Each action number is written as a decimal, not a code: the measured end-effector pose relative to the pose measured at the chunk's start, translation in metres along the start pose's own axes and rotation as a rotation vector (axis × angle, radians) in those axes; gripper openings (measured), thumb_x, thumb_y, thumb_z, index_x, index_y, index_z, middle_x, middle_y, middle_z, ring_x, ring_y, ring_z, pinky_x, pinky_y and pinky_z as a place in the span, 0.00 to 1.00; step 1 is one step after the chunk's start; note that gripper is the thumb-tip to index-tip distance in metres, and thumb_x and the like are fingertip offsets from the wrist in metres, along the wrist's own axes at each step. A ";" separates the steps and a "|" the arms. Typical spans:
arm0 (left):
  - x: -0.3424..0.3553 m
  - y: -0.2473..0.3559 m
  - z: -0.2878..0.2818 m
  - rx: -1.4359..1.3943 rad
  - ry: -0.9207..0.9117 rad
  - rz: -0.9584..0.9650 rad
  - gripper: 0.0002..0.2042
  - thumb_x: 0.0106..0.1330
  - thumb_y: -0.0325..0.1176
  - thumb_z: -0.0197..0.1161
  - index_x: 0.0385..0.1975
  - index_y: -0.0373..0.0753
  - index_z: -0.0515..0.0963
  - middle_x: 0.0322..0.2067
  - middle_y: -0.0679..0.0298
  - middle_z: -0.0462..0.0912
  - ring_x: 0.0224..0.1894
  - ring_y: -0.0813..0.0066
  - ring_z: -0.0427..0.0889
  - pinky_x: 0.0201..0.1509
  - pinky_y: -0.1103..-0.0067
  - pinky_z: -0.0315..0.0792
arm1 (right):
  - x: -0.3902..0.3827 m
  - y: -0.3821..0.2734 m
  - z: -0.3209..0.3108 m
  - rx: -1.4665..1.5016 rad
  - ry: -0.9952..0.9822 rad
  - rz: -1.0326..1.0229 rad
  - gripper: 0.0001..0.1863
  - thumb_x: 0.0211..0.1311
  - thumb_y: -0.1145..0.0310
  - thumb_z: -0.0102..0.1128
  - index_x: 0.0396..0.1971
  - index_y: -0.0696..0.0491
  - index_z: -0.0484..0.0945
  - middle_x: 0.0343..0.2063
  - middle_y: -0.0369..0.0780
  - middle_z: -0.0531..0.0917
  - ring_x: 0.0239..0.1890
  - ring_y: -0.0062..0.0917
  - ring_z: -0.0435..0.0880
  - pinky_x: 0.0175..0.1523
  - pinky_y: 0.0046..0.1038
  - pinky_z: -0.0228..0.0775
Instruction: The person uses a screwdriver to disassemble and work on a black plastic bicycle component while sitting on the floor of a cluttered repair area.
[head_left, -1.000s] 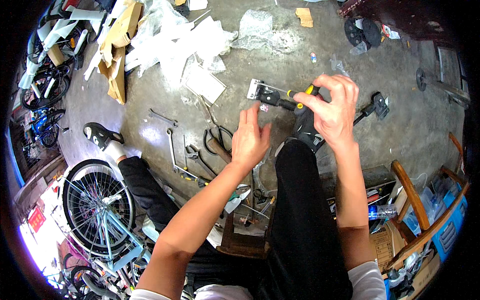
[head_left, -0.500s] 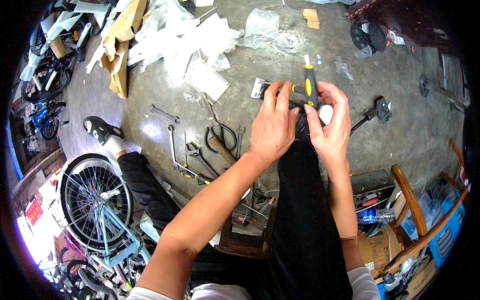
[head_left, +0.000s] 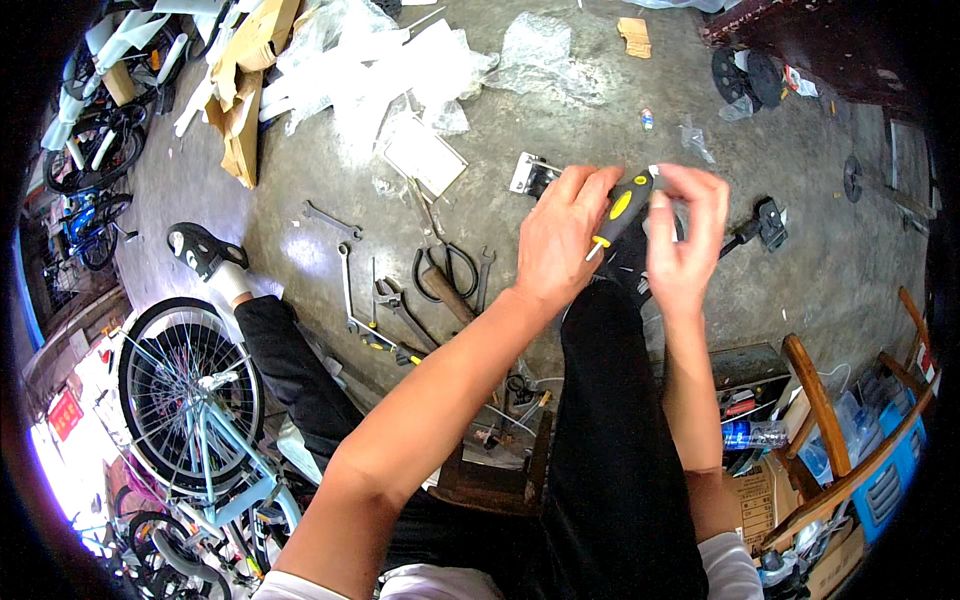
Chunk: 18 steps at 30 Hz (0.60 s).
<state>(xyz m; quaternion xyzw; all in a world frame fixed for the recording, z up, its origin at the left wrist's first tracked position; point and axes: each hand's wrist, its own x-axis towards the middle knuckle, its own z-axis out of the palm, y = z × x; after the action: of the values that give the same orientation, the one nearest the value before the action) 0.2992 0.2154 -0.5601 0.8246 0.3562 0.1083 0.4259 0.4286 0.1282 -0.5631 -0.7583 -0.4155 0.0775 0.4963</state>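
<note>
Above my right shoe, both hands work close together. My left hand is closed, its fingertips on something hidden behind a yellow-and-grey screwdriver, whose short shaft points down-left beside that hand. My right hand, slightly blurred, has thumb and fingers curled at the upper end of the screwdriver's handle. A black part with a silver plate projects left beyond my left fingers. Another black part on a rod lies to the right. Wrenches, large scissors and other tools lie on the floor to the left.
A light-blue bicycle stands at lower left, more bikes at upper left. Cardboard and plastic wrapping lie behind. A wooden chair frame, a bottle and a box are at lower right.
My left hand has moved up and right to join my right hand. The screwdriver has swung from upright, tip up, to slanting with its tip down-left.
</note>
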 end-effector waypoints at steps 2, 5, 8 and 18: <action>0.003 -0.005 0.004 0.021 0.034 0.020 0.22 0.62 0.21 0.60 0.57 0.42 0.77 0.52 0.55 0.81 0.52 0.50 0.82 0.53 0.64 0.78 | -0.015 0.003 -0.001 0.322 -0.004 0.521 0.16 0.66 0.72 0.65 0.52 0.59 0.77 0.40 0.37 0.81 0.41 0.20 0.78 0.49 0.27 0.74; 0.006 -0.012 0.011 0.013 0.104 0.075 0.15 0.65 0.25 0.63 0.52 0.41 0.79 0.46 0.57 0.84 0.45 0.51 0.85 0.47 0.64 0.79 | -0.023 -0.011 -0.003 0.319 -0.243 0.581 0.24 0.63 0.64 0.72 0.53 0.60 0.76 0.40 0.37 0.83 0.39 0.20 0.80 0.50 0.26 0.74; 0.005 -0.012 0.011 0.017 0.140 0.079 0.12 0.66 0.27 0.64 0.49 0.41 0.80 0.43 0.58 0.84 0.42 0.51 0.85 0.45 0.64 0.80 | -0.009 -0.026 -0.014 0.050 -0.315 0.422 0.27 0.55 0.68 0.74 0.55 0.57 0.77 0.43 0.43 0.84 0.45 0.32 0.80 0.55 0.35 0.73; 0.008 -0.003 0.017 0.068 0.250 0.045 0.12 0.64 0.26 0.64 0.47 0.40 0.79 0.44 0.57 0.83 0.43 0.51 0.84 0.46 0.63 0.79 | 0.040 -0.018 -0.023 -0.444 -0.388 -0.421 0.22 0.50 0.77 0.61 0.47 0.46 0.84 0.50 0.31 0.83 0.54 0.35 0.76 0.62 0.41 0.64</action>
<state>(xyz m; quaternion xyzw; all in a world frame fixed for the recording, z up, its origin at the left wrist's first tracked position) 0.3121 0.2117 -0.5736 0.8264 0.3915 0.2077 0.3473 0.4567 0.1437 -0.5254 -0.7165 -0.6559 0.0240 0.2364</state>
